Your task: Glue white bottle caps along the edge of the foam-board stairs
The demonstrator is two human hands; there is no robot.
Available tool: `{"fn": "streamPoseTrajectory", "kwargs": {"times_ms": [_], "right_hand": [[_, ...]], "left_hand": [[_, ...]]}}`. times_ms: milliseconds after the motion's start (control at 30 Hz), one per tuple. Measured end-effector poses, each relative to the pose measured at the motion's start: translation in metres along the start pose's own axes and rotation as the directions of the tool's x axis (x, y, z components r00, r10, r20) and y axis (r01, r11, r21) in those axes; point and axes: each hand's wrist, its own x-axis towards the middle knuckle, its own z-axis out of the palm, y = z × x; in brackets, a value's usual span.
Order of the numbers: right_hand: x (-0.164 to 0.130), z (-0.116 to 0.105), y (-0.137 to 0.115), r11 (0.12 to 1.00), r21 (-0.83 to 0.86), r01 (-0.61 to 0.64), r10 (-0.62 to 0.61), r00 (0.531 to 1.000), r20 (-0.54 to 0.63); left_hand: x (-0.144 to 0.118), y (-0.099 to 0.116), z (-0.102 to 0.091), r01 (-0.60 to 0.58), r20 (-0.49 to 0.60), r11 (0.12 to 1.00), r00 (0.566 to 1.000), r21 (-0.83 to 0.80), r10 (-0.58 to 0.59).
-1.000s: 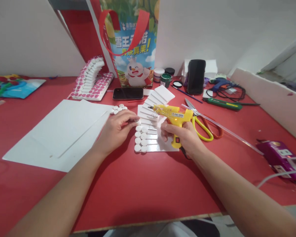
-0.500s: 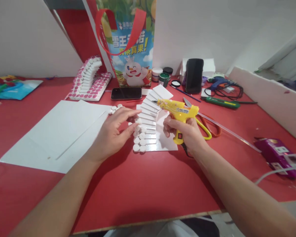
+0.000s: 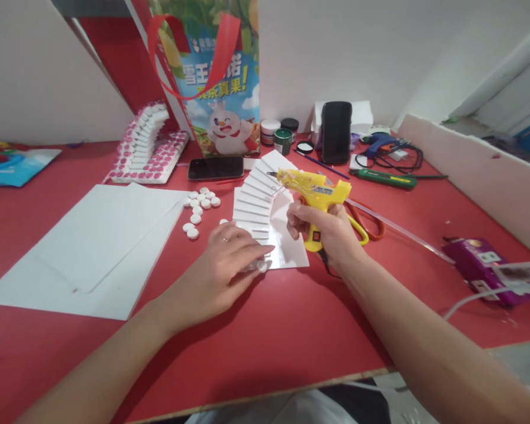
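While white walls close off the far side, the red table (image 3: 265, 347) carries white foam sheets (image 3: 92, 241) at left, a printed bag (image 3: 212, 88) far back, and scissors (image 3: 362, 227) and a purple box (image 3: 486, 268) at right. At centre, the right hand (image 3: 331, 232) grips the yellow glue gun (image 3: 315, 197) above the white foam staircase (image 3: 258, 215). Since a second ago the left hand (image 3: 227, 265) has slid nearer, now pressing flat, fingers together, on the staircase's near left corner, uncovering loose white discs (image 3: 198, 206).
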Motion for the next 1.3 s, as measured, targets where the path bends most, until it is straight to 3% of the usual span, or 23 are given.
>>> {"fn": "streamPoseTrajectory", "kwargs": {"times_ms": [233,467,1300], "right_hand": [[0.0001,-0.0004,0.0005,0.999,-0.036,0.008,-0.008,1.0,0.007],[-0.0002,0.0017,-0.0021,0.999,-0.029,-0.02,0.02,1.0,-0.011],[-0.0002,0.0016,-0.002,1.0,-0.024,-0.015,0.015,1.0,-0.004]], "left_hand": [[-0.0046,-0.0017,0.0104,-0.015,-0.041,0.998,0.999,0.065,0.017],[-0.0042,-0.0019,0.0079,-0.043,-0.045,0.993,0.998,0.114,0.048],[-0.0059,-0.0049,0.0072,-0.096,-0.07,0.993,0.992,0.07,0.101]]}}
